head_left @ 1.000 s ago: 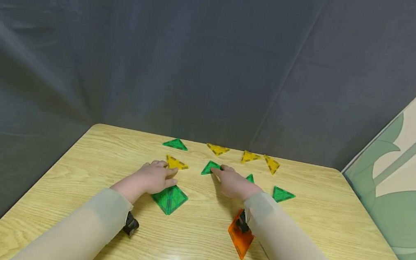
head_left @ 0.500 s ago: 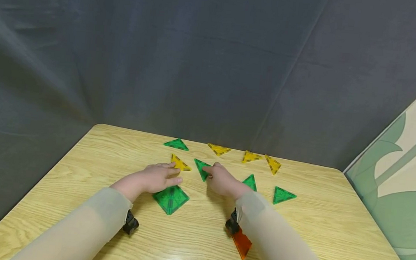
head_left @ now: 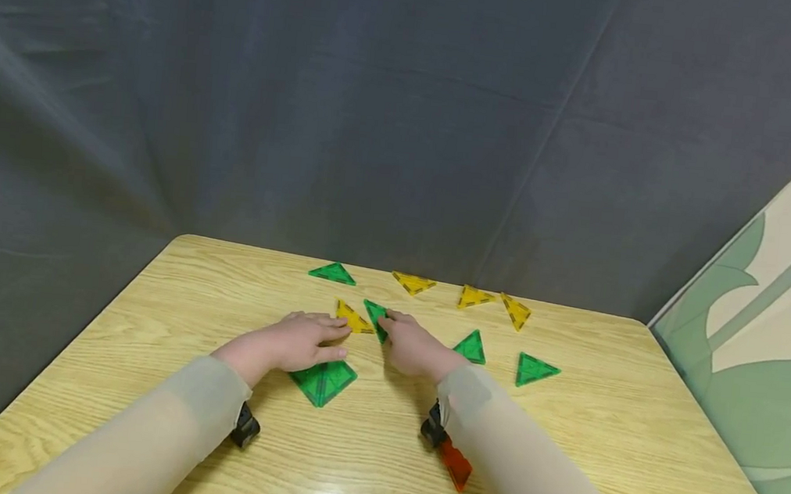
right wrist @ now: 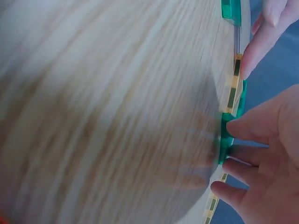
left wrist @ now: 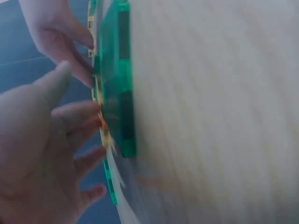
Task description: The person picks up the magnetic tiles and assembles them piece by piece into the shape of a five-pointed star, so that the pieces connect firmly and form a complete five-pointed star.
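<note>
My left hand point(head_left: 299, 340) reaches out with fairly straight fingers, their tips on a yellow triangular magnetic tile point(head_left: 354, 319). Below its thumb lie two green triangular tiles edge to edge point(head_left: 327, 382), partly covered by the hand. My right hand point(head_left: 414, 344) holds another green triangular magnetic tile point(head_left: 375, 316) flat on the table, thumb and fingertips at its edges in the right wrist view, where the same green tile point(right wrist: 224, 140) is partly hidden by the fingers. The green tile's left side is close to the yellow one; whether they touch I cannot tell.
Along the wooden table's point(head_left: 223, 279) back lie a green triangle point(head_left: 333, 273) and yellow triangles point(head_left: 413, 283). Green triangles point(head_left: 471, 348) point(head_left: 535, 369) sit to the right. An orange tile point(head_left: 455, 466) is partly under the right forearm. A dark curtain point(head_left: 378, 120) hangs behind.
My right hand has moved left, turning the green tile and bringing it beside the yellow one. The yellow tile has turned and shifted right under my left fingertips.
</note>
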`<state>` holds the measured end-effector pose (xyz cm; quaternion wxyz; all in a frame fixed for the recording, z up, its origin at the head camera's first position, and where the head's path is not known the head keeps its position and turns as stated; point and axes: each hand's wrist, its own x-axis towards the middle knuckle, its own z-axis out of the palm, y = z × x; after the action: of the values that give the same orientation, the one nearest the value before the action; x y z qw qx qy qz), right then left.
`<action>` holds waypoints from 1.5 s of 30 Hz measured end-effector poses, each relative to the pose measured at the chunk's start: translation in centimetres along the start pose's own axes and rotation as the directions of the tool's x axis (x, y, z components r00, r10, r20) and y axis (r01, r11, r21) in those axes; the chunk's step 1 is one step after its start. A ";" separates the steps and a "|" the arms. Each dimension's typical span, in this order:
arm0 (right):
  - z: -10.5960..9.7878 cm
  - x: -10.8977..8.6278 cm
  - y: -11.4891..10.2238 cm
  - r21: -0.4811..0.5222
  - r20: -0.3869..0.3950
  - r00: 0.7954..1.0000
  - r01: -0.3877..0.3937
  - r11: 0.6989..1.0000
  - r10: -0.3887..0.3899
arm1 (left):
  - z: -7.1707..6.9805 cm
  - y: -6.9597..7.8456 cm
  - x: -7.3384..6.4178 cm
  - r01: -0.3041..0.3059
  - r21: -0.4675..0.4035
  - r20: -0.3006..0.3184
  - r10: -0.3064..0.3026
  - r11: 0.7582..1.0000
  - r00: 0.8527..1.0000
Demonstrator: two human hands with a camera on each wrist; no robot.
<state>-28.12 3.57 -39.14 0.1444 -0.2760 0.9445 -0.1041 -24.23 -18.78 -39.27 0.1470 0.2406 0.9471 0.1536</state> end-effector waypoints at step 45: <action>-4.7 5.6 4.8 -0.097 0.061 0.987 -0.141 0.985 0.147 | -2.2 -3.7 6.6 0.323 0.009 -0.122 -0.320 0.946 0.940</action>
<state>-36.59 4.98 -37.24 0.1708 -0.2167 0.9603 -0.0403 -32.07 -19.11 -39.96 0.1099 0.0752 0.9828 0.1281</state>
